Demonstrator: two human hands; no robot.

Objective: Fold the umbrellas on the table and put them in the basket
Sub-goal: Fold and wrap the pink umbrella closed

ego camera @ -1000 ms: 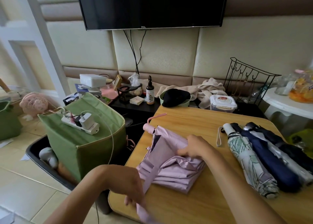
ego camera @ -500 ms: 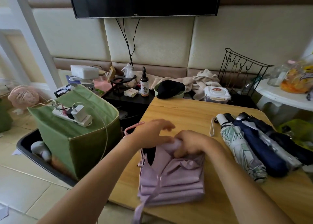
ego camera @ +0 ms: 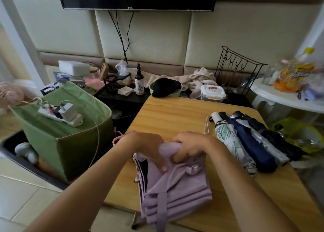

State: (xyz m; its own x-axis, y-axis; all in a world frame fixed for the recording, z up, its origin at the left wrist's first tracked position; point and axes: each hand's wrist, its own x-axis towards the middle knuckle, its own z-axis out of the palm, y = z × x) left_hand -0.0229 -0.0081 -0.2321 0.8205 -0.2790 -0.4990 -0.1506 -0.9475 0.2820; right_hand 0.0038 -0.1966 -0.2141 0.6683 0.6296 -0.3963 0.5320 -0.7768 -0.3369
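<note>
Hands meet at the far end of the folded lilac fabric umbrella [ego camera: 173,184] on the wooden surface [ego camera: 175,116]: left hand [ego camera: 149,147] presses flat, fingers extended; right hand [ego camera: 189,146] pinches the cloth.

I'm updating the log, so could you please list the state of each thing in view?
Lilac umbrella: collapsed, canopy pleated, strap loose.
Left hand: pressing its fabric.
Right hand: gripping its top.
Leaf-print umbrella: rolled shut.
Navy umbrella: rolled shut.
Green basket: open.
</note>
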